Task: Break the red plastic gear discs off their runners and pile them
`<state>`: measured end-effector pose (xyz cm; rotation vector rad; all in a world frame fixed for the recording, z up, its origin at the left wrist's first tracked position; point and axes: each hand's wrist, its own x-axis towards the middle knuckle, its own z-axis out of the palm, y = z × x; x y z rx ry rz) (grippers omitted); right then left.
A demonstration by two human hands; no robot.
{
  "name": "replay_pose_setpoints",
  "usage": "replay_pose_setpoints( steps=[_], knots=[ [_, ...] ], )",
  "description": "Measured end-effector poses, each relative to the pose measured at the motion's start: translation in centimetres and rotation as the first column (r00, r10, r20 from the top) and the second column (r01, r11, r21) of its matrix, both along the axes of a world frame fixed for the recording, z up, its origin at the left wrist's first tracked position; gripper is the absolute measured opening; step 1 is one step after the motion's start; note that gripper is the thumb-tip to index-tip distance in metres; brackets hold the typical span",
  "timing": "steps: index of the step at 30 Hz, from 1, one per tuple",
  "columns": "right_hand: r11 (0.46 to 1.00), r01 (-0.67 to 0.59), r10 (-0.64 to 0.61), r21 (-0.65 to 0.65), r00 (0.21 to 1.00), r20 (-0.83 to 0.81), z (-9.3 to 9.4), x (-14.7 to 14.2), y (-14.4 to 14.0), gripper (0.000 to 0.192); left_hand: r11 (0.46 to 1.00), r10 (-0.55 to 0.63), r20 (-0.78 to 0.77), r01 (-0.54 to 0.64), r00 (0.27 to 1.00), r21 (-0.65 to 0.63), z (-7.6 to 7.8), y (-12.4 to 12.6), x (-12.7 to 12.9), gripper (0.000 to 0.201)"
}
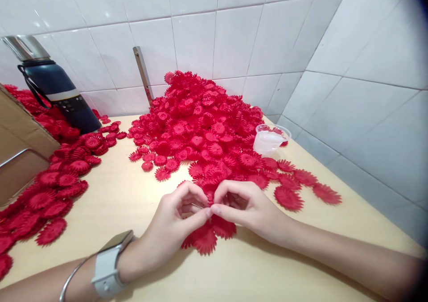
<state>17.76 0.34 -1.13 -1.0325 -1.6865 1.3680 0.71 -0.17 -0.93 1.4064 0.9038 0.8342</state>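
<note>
Lowest in the frame, your left wrist wears a white-strapped watch (109,266) and a thin bangle (72,275), with both forearms lying on the pale wooden bench (127,195). Just above, at centre frame, your left hand (170,224) and right hand (249,208) meet thumb to thumb. Each grip is closed, fingers curled in, pinching a small bunch of red paper flowers (209,235) between them; the petals fan out below your knuckles and rest on the bench (how many layers you hold is hard to tell).

To the right of your right hand, a few loose flowers (289,197) lie flat and apart from one another. Along the left edge of the frame, another drift of red flowers (50,199) trails up beside a cardboard box (20,146).

Beyond your hands, the main heap of flowers (203,123) fills the upper centre, banked against the white tiled wall (234,39). A clear plastic cup (269,139) lies tipped at its right flank, touching the heap. A metal strip (143,74) leans on the wall behind the heap, and a dark flask with a steel top (53,88) stands at upper left.
</note>
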Motion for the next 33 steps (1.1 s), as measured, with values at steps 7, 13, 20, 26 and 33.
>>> replay_pose_setpoints(
  steps=[7, 13, 20, 26, 33],
  knots=[
    [0.999, 0.000, -0.002, -0.043, 0.999, -0.036, 0.06, 0.19, 0.08, 0.010, 1.000, 0.024, 0.000, -0.024, 1.000, -0.011, -0.03, 0.16, -0.06, 0.007],
    [1.000, -0.009, 0.009, -0.009, 1.000, -0.020, -0.23, 0.19, 0.20, 0.007, 0.997, 0.043, 0.026, -0.041, 0.999, -0.067, 0.03, 0.28, 0.07, 0.010],
    [0.990, 0.053, -0.062, 0.128, 0.996, 0.063, -0.10, 0.06, -0.18, 0.009, 0.998, 0.058, 0.004, -0.058, 0.998, -0.014, 0.19, 0.33, 0.11, 0.010],
    [0.955, 0.288, -0.286, 0.069, 0.958, -0.030, -0.42, 0.18, 0.06, 0.008, 0.987, 0.158, -0.039, -0.158, 0.987, 0.019, 0.82, 0.48, 0.12, 0.011],
    [0.927, 0.371, -0.368, 0.057, 0.928, -0.058, -0.55, 0.07, 0.22, 0.007, 0.983, 0.183, -0.045, -0.182, 0.982, 0.012, 0.66, 0.47, 0.14, 0.012]
  ],
)
